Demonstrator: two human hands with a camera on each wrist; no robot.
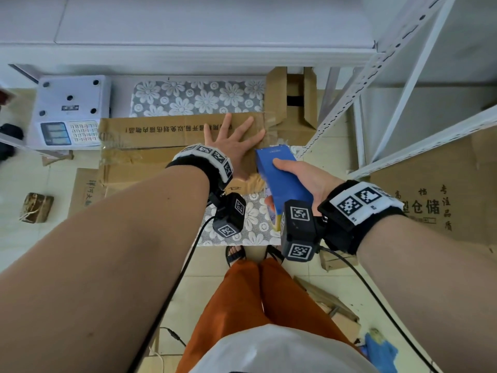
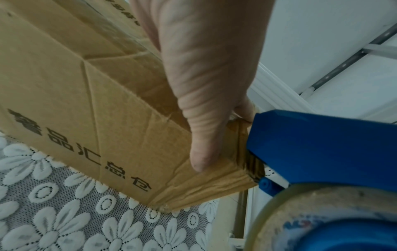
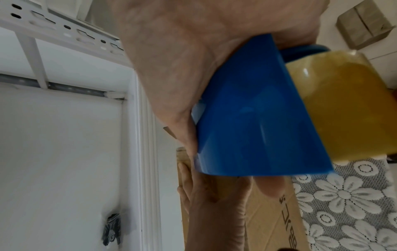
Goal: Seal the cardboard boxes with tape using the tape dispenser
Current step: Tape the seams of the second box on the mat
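1. While the cardboard box (image 1: pixel 166 141) lies on a lace-covered table (image 1: pixel 250 224), its top is pressed by the left hand (image 1: pixel 234 141), fingers spread flat.
2. At the box's right end, the blue tape dispenser (image 1: pixel 282 179) is gripped by the right hand (image 1: pixel 304 179).
3. A white scale (image 1: pixel 70 111) is seen at the left.

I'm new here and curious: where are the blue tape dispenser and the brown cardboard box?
blue tape dispenser (image 1: pixel 279 175), head view, its blue cover.
brown cardboard box (image 1: pixel 161 129), head view, its printed top flap.
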